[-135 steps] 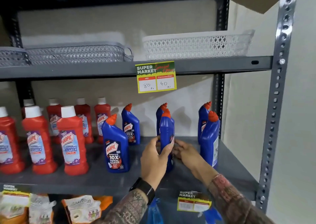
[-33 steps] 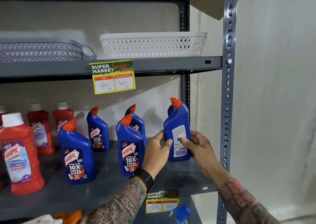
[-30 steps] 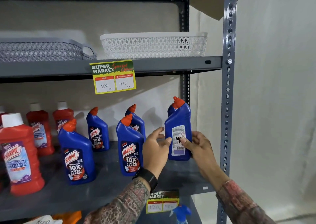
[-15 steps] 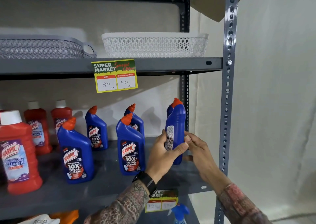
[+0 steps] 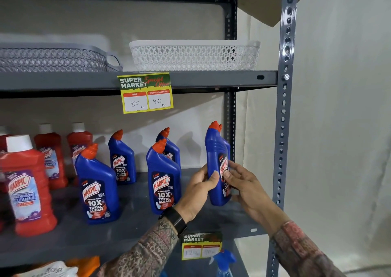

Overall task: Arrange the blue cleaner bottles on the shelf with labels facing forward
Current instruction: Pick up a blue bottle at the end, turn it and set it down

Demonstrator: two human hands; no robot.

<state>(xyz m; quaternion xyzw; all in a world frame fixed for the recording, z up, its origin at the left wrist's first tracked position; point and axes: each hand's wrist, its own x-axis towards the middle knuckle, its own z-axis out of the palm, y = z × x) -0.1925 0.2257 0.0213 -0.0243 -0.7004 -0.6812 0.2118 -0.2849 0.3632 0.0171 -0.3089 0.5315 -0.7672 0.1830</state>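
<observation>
Both hands hold one blue cleaner bottle (image 5: 215,156) with an orange cap, upright just above the grey shelf (image 5: 131,232) at its right end. My left hand (image 5: 201,190) grips its left side and my right hand (image 5: 243,183) its right side. Its front label faces right, only partly towards me. Another blue bottle stands right behind it, mostly hidden. Two blue bottles (image 5: 97,187) (image 5: 163,179) stand at the front with labels forward. Two more (image 5: 121,160) (image 5: 171,147) stand behind them.
Red bathroom cleaner bottles (image 5: 25,183) fill the shelf's left side. A white basket (image 5: 194,54) and a grey basket (image 5: 53,58) sit on the shelf above, with a yellow price tag (image 5: 146,93) on its edge. The rack's upright post (image 5: 283,128) stands just right of my hands.
The held bottle has turned about its upright axis: its white back label faced me one second ago, then its narrow edge, and now the front label shows at its right side.
</observation>
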